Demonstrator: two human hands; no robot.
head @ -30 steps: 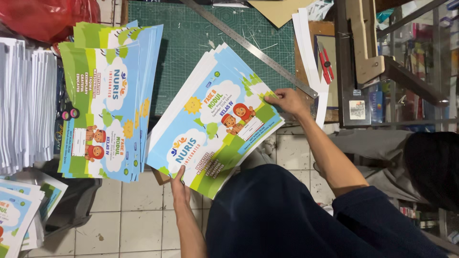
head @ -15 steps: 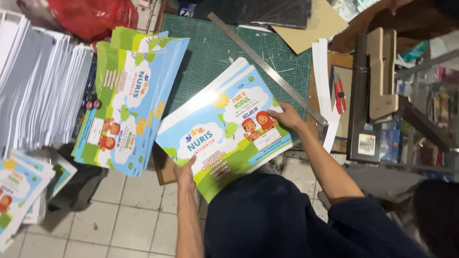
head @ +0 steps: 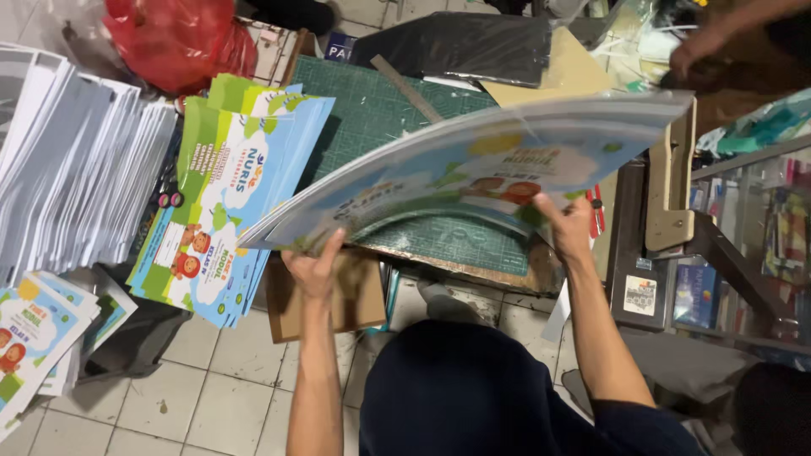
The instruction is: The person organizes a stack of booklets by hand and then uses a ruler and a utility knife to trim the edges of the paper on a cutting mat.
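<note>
At far left stands a tall pile of white paper [head: 72,177], with a fanned stack of colourful covers [head: 228,203] beside it on the floor. In the middle, the left hand [head: 317,270] and right hand [head: 568,226] each clasp an end of a lifted, tilted bundle of printed covers [head: 473,169], above a green cutting mat [head: 372,110]. At top right, another person's hand [head: 705,42] reaches in.

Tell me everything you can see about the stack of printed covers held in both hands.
The stack of covers is a thin sheaf of glossy printed sheets, mostly light blue with white, green and yellow patches and cartoon figures. It is lifted off the green cutting mat and tilted, so it shows nearly edge-on, sagging a little in the middle. The left hand grips its lower left corner, the right hand its right side. The print is blurred. Nothing else touches it.
</note>
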